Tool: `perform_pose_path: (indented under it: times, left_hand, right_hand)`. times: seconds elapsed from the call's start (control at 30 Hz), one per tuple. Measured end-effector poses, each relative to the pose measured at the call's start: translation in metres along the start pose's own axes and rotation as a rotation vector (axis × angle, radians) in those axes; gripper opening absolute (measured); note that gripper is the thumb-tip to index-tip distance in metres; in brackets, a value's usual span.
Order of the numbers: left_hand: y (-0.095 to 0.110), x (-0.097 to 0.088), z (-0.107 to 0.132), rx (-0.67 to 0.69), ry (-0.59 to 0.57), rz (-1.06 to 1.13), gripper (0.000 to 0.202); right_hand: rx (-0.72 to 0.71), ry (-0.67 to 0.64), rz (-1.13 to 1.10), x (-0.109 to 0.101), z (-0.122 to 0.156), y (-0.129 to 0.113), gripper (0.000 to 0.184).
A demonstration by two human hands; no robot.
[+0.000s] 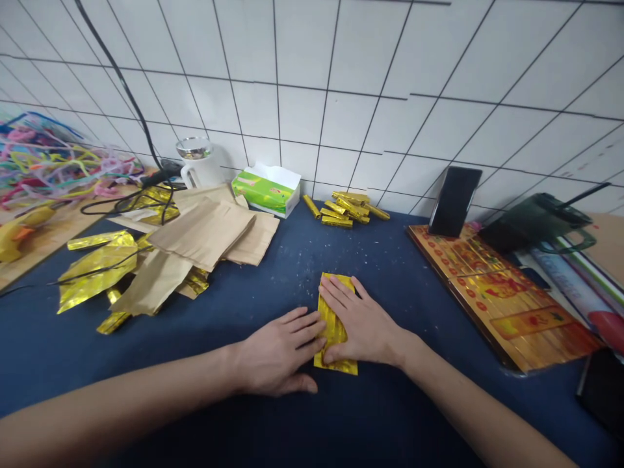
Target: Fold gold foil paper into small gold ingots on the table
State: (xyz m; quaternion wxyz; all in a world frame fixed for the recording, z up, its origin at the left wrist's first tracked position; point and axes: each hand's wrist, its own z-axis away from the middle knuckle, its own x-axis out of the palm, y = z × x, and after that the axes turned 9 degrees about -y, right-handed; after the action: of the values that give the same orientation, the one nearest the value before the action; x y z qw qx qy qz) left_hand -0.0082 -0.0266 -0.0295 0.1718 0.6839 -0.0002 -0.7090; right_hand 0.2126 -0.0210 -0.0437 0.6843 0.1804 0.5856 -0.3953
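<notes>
A gold foil paper point(334, 328), narrow and rectangular, lies on the dark blue tabletop in front of me. My right hand point(361, 318) rests flat over it, fingers spread, covering much of its upper and right part. On its left edge lie the fingertips of my left hand point(283, 351), which is also stretched out flat, palm down. Further back, near the wall, is a small pile of rolled gold foil pieces point(348, 209).
Brown paper sheets point(205, 227) and crumpled gold foil point(97, 266) lie at the left, with a black cable point(131, 97). A tissue pack point(267, 188) and white mug point(202, 166) stand behind. At right are an orange printed pack point(502, 292), upright phone point(454, 201) and dark cup point(536, 221).
</notes>
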Motion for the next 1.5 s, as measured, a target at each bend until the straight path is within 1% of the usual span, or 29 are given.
perform_pose_path:
  times: [0.1, 0.23, 0.33, 0.4, 0.5, 0.6, 0.7, 0.77, 0.83, 1.0, 1.07, 1.27, 1.4, 1.5]
  left_hand:
    - [0.007, -0.002, 0.000, 0.021, -0.009, 0.011, 0.060]
    - [0.009, -0.002, 0.000, 0.013, 0.021, 0.049, 0.056]
    - [0.008, -0.001, 0.000, 0.001, 0.035, 0.056, 0.059]
    - [0.009, 0.001, -0.001, 0.002, 0.066, 0.048, 0.058]
    - [0.011, 0.003, -0.005, 0.023, 0.149, 0.027, 0.050]
    - [0.014, 0.003, -0.007, 0.043, 0.206, 0.040, 0.047]
    - [0.015, -0.001, -0.010, -0.007, 0.236, 0.114, 0.042]
    - [0.015, -0.003, -0.013, -0.044, 0.222, 0.154, 0.040]
    - [0.014, -0.002, -0.017, -0.046, 0.178, 0.154, 0.044]
    - [0.008, 0.009, -0.020, -0.026, 0.061, 0.158, 0.067]
    - [0.006, 0.013, -0.019, -0.024, 0.038, 0.167, 0.070]
    - [0.005, 0.012, -0.019, -0.045, -0.012, 0.162, 0.067]
    - [0.006, 0.008, -0.021, -0.067, -0.050, 0.164, 0.067]
    - [0.006, 0.008, -0.022, -0.070, -0.045, 0.155, 0.066]
  right_hand:
    - [0.012, -0.001, 0.015, -0.002, 0.000, 0.000, 0.102]
    - [0.016, -0.006, 0.013, -0.006, 0.001, -0.001, 0.101]
    - [0.026, -0.006, 0.011, -0.008, 0.001, -0.002, 0.091]
    - [0.035, 0.000, 0.018, -0.007, 0.001, -0.002, 0.087]
    - [0.032, 0.014, 0.039, -0.004, 0.000, -0.002, 0.094]
    - [0.023, 0.016, 0.045, -0.002, 0.000, -0.001, 0.098]
    - [0.017, 0.000, 0.036, -0.001, 0.001, 0.001, 0.100]
    - [0.011, -0.009, 0.043, 0.000, 0.002, 0.002, 0.099]
    - [0.011, -0.007, 0.060, 0.000, 0.002, 0.003, 0.099]
    - [0.001, 0.014, 0.095, 0.002, 0.000, 0.002, 0.103]
    - [-0.001, 0.021, 0.111, 0.002, 0.000, 0.002, 0.101]
    - [-0.006, 0.004, 0.126, 0.000, 0.000, 0.002, 0.096]
    - [-0.011, -0.011, 0.122, -0.002, 0.000, 0.002, 0.098]
    - [-0.014, -0.012, 0.117, -0.002, 0.000, 0.000, 0.100]
